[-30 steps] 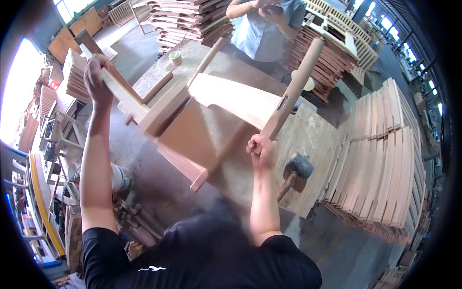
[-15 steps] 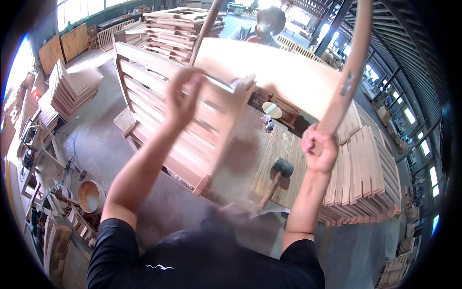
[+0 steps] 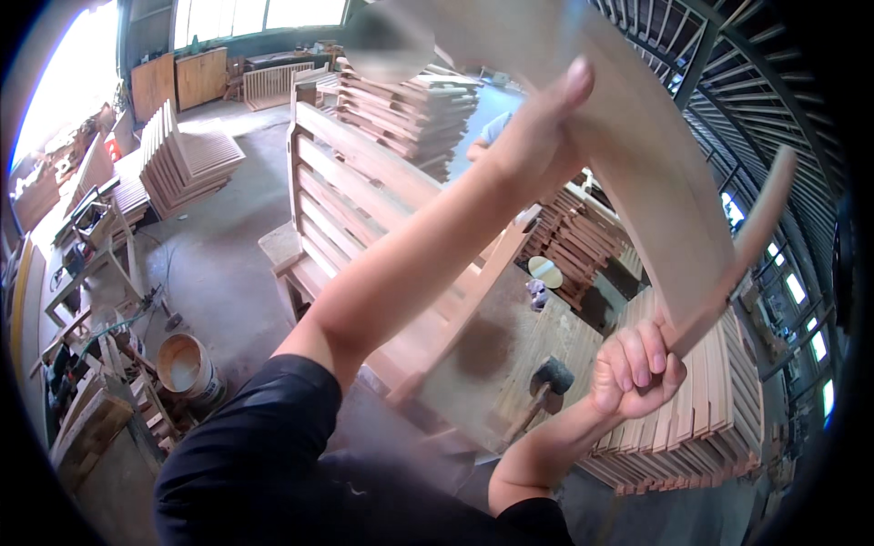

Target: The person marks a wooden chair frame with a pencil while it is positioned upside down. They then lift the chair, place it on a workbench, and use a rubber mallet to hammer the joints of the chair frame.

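Observation:
A large pale wooden panel [image 3: 651, 173] with a curved wooden rail [image 3: 763, 218] along its side is held up in front of me, tilted. My right hand [image 3: 637, 369] is wrapped round the lower end of this panel and rail. Higher up, my left hand [image 3: 551, 127] bears on the panel's near edge, thumb raised along its face; its other fingers are mostly hidden. Below my left forearm stands a slatted wooden bench frame [image 3: 364, 209]. A black-headed mallet [image 3: 552, 374] lies on a wooden board [image 3: 574, 332] beside my right forearm.
Slatted wooden parts [image 3: 701, 400] are stacked at the right. More wooden stacks stand at the back [image 3: 401, 114] and far left [image 3: 187, 159]. A bucket [image 3: 189, 364] is on the floor at left. Beyond my left hand, part of another person's arm [image 3: 482, 146] shows.
The panel has swung round and now stands more steeply at the right. My left hand has moved up and right onto its edge. My right hand keeps its grip, and the view has shifted.

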{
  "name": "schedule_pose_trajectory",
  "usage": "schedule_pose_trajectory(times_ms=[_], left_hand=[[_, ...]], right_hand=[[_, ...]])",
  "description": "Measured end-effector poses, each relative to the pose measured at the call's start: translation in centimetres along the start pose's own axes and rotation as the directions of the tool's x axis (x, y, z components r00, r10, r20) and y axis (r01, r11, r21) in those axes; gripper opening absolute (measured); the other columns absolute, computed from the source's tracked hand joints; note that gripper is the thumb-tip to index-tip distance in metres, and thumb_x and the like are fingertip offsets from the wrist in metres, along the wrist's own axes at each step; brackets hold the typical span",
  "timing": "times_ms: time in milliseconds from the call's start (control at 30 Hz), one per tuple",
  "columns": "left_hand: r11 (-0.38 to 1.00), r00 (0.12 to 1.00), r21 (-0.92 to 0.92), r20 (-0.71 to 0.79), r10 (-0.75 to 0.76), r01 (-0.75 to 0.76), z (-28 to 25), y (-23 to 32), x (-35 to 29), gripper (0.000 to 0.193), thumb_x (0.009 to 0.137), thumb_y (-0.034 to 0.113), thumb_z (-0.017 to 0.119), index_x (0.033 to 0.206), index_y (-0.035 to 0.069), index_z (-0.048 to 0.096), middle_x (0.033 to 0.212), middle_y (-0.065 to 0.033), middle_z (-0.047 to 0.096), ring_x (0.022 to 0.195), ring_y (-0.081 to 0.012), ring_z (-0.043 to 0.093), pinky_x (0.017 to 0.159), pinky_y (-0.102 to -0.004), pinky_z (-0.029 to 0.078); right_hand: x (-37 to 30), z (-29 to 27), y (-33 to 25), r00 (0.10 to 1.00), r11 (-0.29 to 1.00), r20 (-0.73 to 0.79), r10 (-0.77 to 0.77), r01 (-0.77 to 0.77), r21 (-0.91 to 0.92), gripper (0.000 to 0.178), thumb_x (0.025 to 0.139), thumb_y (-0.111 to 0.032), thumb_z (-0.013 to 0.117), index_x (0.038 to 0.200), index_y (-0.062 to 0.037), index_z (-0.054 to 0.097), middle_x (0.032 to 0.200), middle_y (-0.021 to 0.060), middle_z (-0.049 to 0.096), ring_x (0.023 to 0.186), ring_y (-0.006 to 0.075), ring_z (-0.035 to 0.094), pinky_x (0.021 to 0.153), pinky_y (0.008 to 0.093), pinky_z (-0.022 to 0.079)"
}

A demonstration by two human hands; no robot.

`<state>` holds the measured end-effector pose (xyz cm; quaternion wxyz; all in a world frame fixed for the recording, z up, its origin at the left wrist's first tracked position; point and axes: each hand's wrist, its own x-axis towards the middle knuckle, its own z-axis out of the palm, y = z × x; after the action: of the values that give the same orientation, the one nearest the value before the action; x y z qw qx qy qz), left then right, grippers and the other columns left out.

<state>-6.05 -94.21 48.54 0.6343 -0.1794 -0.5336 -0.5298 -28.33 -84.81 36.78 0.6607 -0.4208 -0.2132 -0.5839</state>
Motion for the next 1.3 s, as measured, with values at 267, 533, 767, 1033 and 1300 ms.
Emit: schedule_pose_trajectory(times_ms=[267, 533, 767, 1033, 1300], left_hand=[[0.982, 0.985, 0.105, 0.089, 0.149, -0.158, -10.1, 9.9, 3.4, 0.082, 0.079, 0.046, 0.078, 0.141, 0.001, 0.049, 0.132, -0.0163, 0.06, 0.123, -0.0299, 0.057, 0.104, -0.0433, 0.045], [0.378, 0.976, 0.926, 0.093, -0.196, -0.012, -23.3, 28.0, 9.9, 0.089, 0.073, 0.044, 0.08, 0.144, 0.001, 0.047, 0.138, -0.0163, 0.056, 0.129, -0.0305, 0.053, 0.108, -0.0442, 0.041], [-0.1, 0.859, 0.954, 0.206, -0.47, -0.284, -24.6, 36.4, 15.1, 0.095, 0.068, 0.043, 0.081, 0.146, 0.001, 0.046, 0.144, -0.0164, 0.053, 0.134, -0.0311, 0.049, 0.113, -0.0449, 0.036], [0.106, 0.632, 0.916, 0.346, -0.694, -0.386, -29.6, 29.6, 17.2, 0.103, 0.063, 0.041, 0.083, 0.149, 0.001, 0.045, 0.15, -0.0164, 0.049, 0.14, -0.0317, 0.044, 0.117, -0.0458, 0.032], [0.128, 0.54, 0.985, 0.172, -0.824, -0.118, -28.6, 24.8, 12.5, 0.105, 0.049, 0.037, 0.081, 0.142, 0.0, 0.052, 0.144, -0.0162, 0.054, 0.133, -0.0291, 0.05, 0.115, -0.0395, 0.033]], right_hand=[[7.0, -2.4, 11.3, 0.944, 0.84, 0.205, 0.258, -0.325, 0.435, 0.066, 0.098, -0.018, 0.056, 0.151, 0.0089, 0.027, 0.083, 0.0062, 0.061, 0.066, 0.0133, 0.059, 0.058, 0.0294, 0.056], [9.7, -3.7, 28.2, 0.985, 0.504, -0.162, 0.063, -0.172, -0.847, 0.033, 0.098, -0.02, 0.07, 0.123, 0.0008, 0.063, 0.086, 0.0126, 0.073, 0.075, 0.0147, 0.072, 0.063, 0.0255, 0.058], [4.8, -7.0, 30.9, 0.791, -0.196, 0.171, -0.588, 0.066, -0.978, 0.016, 0.096, -0.006, 0.067, 0.111, -0.0005, 0.071, 0.081, 0.0071, 0.073, 0.069, 0.011, 0.07, 0.06, 0.0234, 0.055], [-0.1, -1.1, 16.8, 0.345, -0.492, 0.44, -0.829, -0.074, -0.868, 0.067, 0.106, -0.048, 0.045, 0.149, 0.0026, 0.036, 0.136, 0.024, 0.054, 0.123, 0.031, 0.057, 0.108, 0.0454, 0.044], [9.8, 4.8, 15.9, 0.457, 0.321, -0.067, -0.887, 0.505, -0.801, 0.054, 0.102, -0.036, 0.055, 0.141, -0.0022, 0.041, 0.13, 0.0117, 0.059, 0.122, 0.0242, 0.054, 0.103, 0.0378, 0.041]])
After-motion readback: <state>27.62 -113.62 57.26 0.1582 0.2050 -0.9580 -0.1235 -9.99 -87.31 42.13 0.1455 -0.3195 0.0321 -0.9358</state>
